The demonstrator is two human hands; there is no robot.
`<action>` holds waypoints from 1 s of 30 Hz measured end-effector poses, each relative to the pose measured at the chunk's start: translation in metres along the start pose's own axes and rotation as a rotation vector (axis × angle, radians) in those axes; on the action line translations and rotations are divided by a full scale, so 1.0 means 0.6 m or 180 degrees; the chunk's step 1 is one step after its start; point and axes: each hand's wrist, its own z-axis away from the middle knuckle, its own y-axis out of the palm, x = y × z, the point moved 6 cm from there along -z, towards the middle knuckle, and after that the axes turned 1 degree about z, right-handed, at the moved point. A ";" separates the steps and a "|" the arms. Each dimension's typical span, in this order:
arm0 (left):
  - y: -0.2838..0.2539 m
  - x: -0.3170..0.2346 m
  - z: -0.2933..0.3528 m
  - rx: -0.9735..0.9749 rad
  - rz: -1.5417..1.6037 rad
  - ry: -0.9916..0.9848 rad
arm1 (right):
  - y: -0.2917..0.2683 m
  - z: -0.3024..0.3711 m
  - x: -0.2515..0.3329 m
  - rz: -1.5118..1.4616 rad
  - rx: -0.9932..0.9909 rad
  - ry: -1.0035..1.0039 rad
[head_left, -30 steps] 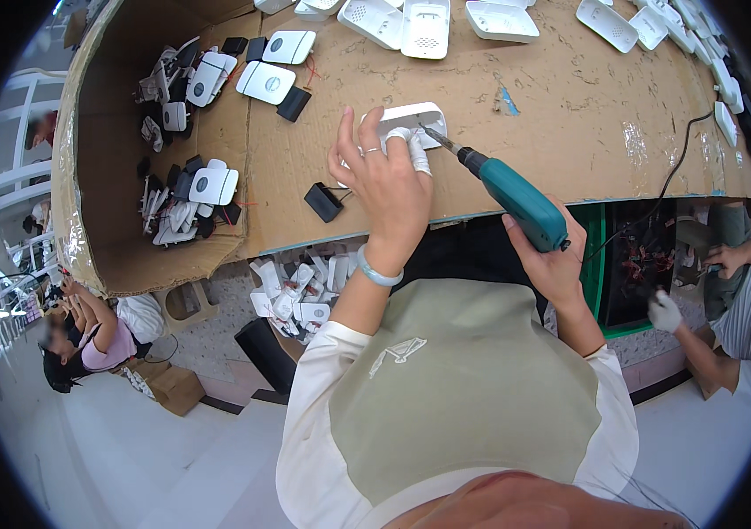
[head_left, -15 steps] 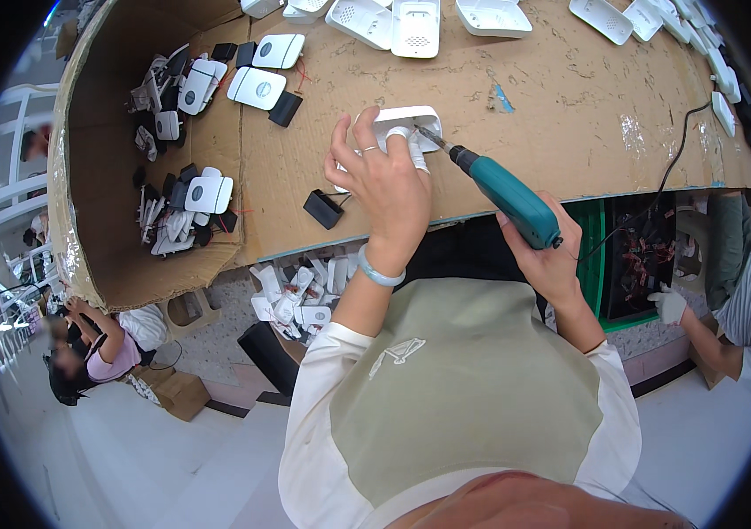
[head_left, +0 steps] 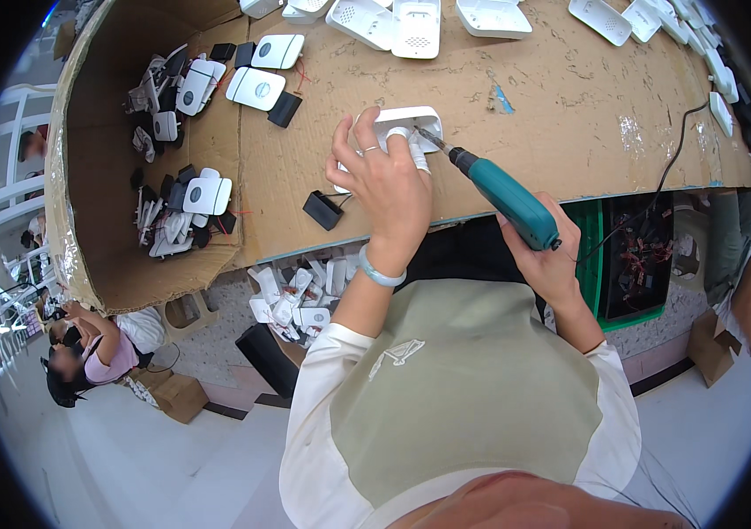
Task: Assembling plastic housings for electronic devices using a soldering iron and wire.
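A white plastic housing [head_left: 421, 115] lies open side up on the cardboard-covered table in front of me. My left hand [head_left: 386, 181] reaches over it, gripping it with bent fingers; white wraps cover some fingertips, which press inside. My right hand [head_left: 547, 251] is closed round the rear of a teal electric screwdriver [head_left: 509, 198]. Its thin bit slants left into the housing, beside my left fingertips. What the tip touches is too small to make out. A small black box [head_left: 323, 210] on a short cable lies just left of my left wrist.
An open cardboard carton [head_left: 98, 176] at the left holds white and black units. White shells [head_left: 416, 28] line the table's far side. A black cord [head_left: 677, 150] crosses the right. Below stand a green crate [head_left: 594, 264] and a heap of white parts [head_left: 292, 295]. People sit at both sides.
My hands, the housing and the screwdriver stay in place. At the right, the co-worker's gloved hand has drawn out of sight, baring a cardboard box. The person at the left has shifted an arm slightly.
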 end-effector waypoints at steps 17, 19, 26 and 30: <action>0.000 -0.003 -0.002 -0.0019 0.0011 -0.0038 | -0.005 -0.001 0.007 0.0150 0.0196 0.0068; -0.001 -0.004 -0.002 -0.0024 0.0015 -0.0039 | -0.005 -0.003 0.012 0.0128 0.0174 -0.0051; 0.000 -0.003 -0.004 0.0053 -0.0039 -0.0043 | -0.026 0.016 0.025 -0.0178 -0.0124 0.0106; -0.003 -0.005 -0.005 0.0000 -0.0038 -0.0030 | -0.044 0.030 0.027 -0.0230 -0.0269 0.0382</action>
